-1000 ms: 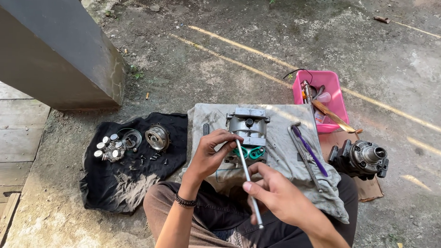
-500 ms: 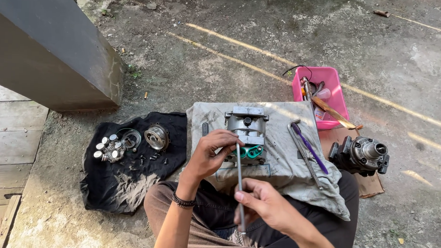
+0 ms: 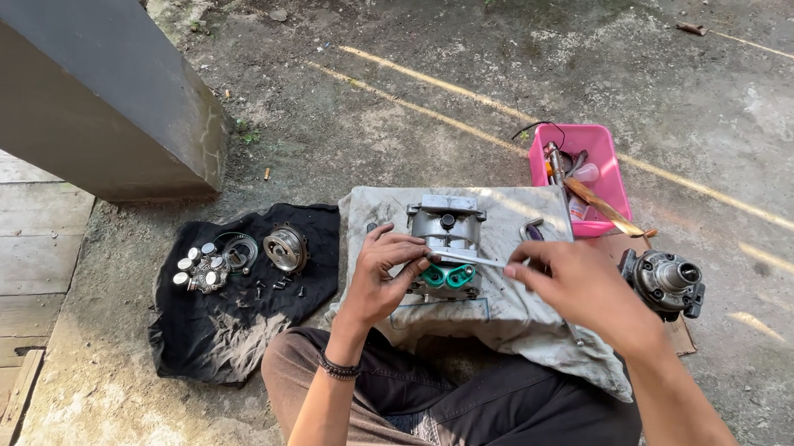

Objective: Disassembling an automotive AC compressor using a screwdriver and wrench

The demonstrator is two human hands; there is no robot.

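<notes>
A grey metal compressor body [image 3: 448, 225] with a green gasket [image 3: 448, 275] on its near face rests on a grey cloth [image 3: 508, 315] over my lap. My left hand [image 3: 384, 280] rests against the body's left side, its fingertips pinching one end of a thin metal rod [image 3: 468, 260]. My right hand [image 3: 575, 286] grips the rod's other end, so the rod lies nearly level across the gasket face.
A black cloth [image 3: 226, 331] at left carries a piston cluster [image 3: 199, 269], a round plate [image 3: 284, 248] and small bolts. A pink tray [image 3: 603, 160] of tools stands behind right, another compressor part [image 3: 666, 281] on cardboard at right. A dark pillar [image 3: 94, 89] rises at far left.
My right hand swung up and to the right, turning the rod from nearly upright to nearly level across the compressor. My left hand stayed at the body's side.
</notes>
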